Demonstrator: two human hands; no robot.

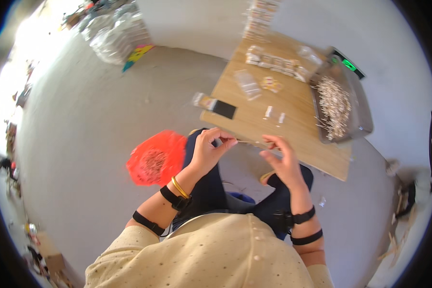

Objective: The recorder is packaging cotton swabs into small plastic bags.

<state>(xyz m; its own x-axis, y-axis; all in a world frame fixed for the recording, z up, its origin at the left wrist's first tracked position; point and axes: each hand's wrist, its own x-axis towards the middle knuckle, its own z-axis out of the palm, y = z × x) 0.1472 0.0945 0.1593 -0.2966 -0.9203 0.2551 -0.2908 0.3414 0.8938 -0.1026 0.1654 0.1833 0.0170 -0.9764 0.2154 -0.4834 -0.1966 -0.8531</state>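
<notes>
The left hand point(207, 151) is closed at the fingertips, with thumb and forefinger pinching one end of a thin pale stick point(247, 141). The stick points across to the right hand point(287, 164), above the near edge of the table point(300, 149) and in front of the person's knees. The right hand is partly open, its thumb and fingers spread apart and curved toward the stick's far end; the picture is soft there, so whether a fingertip brushes it is hard to say.

On the table, two small white pieces point(268, 112) lie just beyond the hands. Farther back are some flat clear bags point(247, 84), a yellow and white packet point(272, 85) and a row of filled packets point(276, 63). A black flat pad point(224, 109) lies at the left edge, touching a clear packet point(205, 102) that juts past the edge. On the right side stands a grey see-through bin point(361, 115) holding a heap of pale sticks point(335, 108), with a scale point(350, 66) showing a green display behind it.

A red plastic bag point(176, 144) with small thin bits inside sits left of the person's left leg, below table height.
</notes>
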